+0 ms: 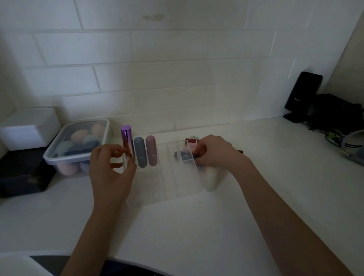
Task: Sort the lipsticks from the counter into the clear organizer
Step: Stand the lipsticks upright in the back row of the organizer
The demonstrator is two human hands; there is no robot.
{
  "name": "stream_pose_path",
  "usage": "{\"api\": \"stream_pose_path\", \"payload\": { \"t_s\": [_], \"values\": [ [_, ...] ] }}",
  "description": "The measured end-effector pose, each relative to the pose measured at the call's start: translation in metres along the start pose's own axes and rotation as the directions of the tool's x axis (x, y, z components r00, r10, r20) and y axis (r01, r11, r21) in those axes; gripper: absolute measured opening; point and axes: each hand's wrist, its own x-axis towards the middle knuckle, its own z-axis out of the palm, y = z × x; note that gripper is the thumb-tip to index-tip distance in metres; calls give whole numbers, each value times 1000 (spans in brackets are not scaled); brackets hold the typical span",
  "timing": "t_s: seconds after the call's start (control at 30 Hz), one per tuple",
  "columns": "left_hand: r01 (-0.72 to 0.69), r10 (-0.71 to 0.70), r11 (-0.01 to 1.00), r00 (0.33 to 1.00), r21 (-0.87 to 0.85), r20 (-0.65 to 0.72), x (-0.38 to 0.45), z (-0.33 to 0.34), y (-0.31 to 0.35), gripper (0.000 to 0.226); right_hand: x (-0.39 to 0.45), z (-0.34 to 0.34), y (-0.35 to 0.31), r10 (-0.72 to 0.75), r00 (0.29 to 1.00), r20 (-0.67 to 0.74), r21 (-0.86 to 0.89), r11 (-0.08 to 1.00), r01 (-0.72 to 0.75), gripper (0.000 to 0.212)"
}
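The clear organizer sits mid-counter. In its back left slots stand a metallic purple lipstick, a grey-blue lipstick and a pink one. My left hand is at the purple lipstick, with thumb and index fingertip pinching its lower part. At the organizer's right back corner, my right hand grips a dark lipstick lying sideways, seen through the clear wall. A red and pink item lies just behind it. A white lipstick lies on the counter beside the organizer, below my right wrist.
A lidded clear tub of makeup sponges stands left of the organizer. Further left, a white box sits on a dark box. Black gear and cables fill the right back corner. A tiled wall backs the counter.
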Motion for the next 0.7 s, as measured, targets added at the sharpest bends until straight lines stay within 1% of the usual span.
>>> {"api": "stream_pose_path", "payload": {
  "t_s": [0.07,0.13,0.17,0.23,0.27,0.3,0.37,0.43,0.53,0.7],
  "values": [
    [-17,17,999,1000,27,-12,-1,-1,0,28,-2,-3,1,-8,999,-39,53,999,10,19],
    [-53,55,996,998,69,-16,-1,-1,1,26,-6,-13,1,-25,993,-114,196,979,48,13],
    [-83,84,993,996,78,-9,-2,-1,1,25,-7,-19,-1,-30,986,-165,271,960,74,11],
    [-149,150,987,989,65,3,-3,0,1,20,-10,-34,-5,-24,963,-269,405,904,135,15],
    [-176,176,983,984,60,1,-3,0,2,18,-13,-40,-8,-35,958,-286,480,859,175,17],
    [-200,201,977,979,69,-8,-3,0,3,21,-16,-45,-12,-64,960,-273,560,801,213,18],
    [-278,284,953,958,119,-29,-4,0,5,28,-23,-49,-22,-155,969,-193,682,688,246,21],
    [-380,390,914,920,143,-46,-5,1,7,29,-27,-45,-31,-219,969,-115,744,627,230,22],
    [-465,472,879,881,110,-47,-5,2,10,27,-29,-36,-42,-262,962,-72,751,621,225,18],
    [-474,491,866,866,161,-95,-5,0,9,19,-33,-31,-47,-321,944,-73,762,593,261,17]
  ]
}}
